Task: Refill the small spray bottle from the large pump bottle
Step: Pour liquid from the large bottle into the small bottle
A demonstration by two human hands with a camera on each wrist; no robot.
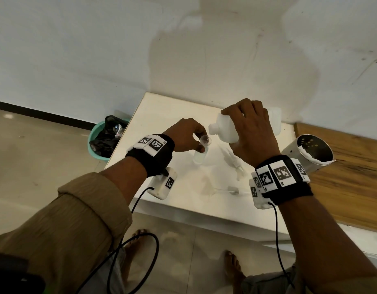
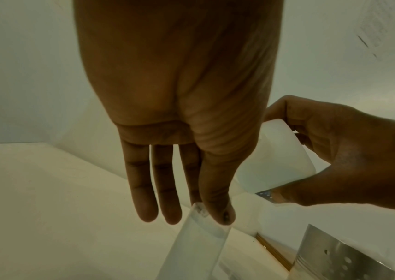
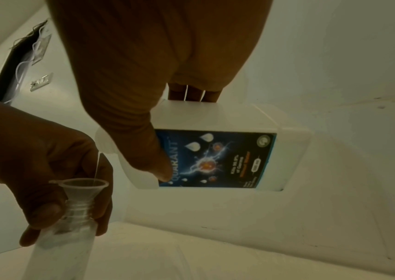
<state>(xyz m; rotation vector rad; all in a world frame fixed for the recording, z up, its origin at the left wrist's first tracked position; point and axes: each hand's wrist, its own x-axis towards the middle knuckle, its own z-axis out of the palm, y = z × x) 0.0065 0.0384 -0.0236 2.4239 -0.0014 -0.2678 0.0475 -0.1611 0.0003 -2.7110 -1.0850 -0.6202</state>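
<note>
On the white table (image 1: 183, 200) stands the small clear spray bottle (image 1: 198, 157), capless, with a clear funnel (image 1: 205, 140) in its neck. My left hand (image 1: 199, 143) pinches the bottle's neck (image 3: 77, 214) just under the funnel (image 3: 83, 184). My right hand (image 1: 236, 132) grips the large white pump bottle (image 1: 224, 129), pump removed, and holds it tipped on its side with the mouth toward the funnel. A thin stream (image 3: 97, 164) falls from the mouth into the funnel. The blue label (image 3: 215, 159) faces the right wrist view.
A white pump head (image 1: 233, 161) and a small spray head (image 1: 233, 190) lie on the table near my right wrist. A perforated metal cylinder (image 1: 308, 154) stands on the wooden top (image 1: 353, 183) to the right. A green bin (image 1: 94, 145) with a black bag sits on the floor to the left.
</note>
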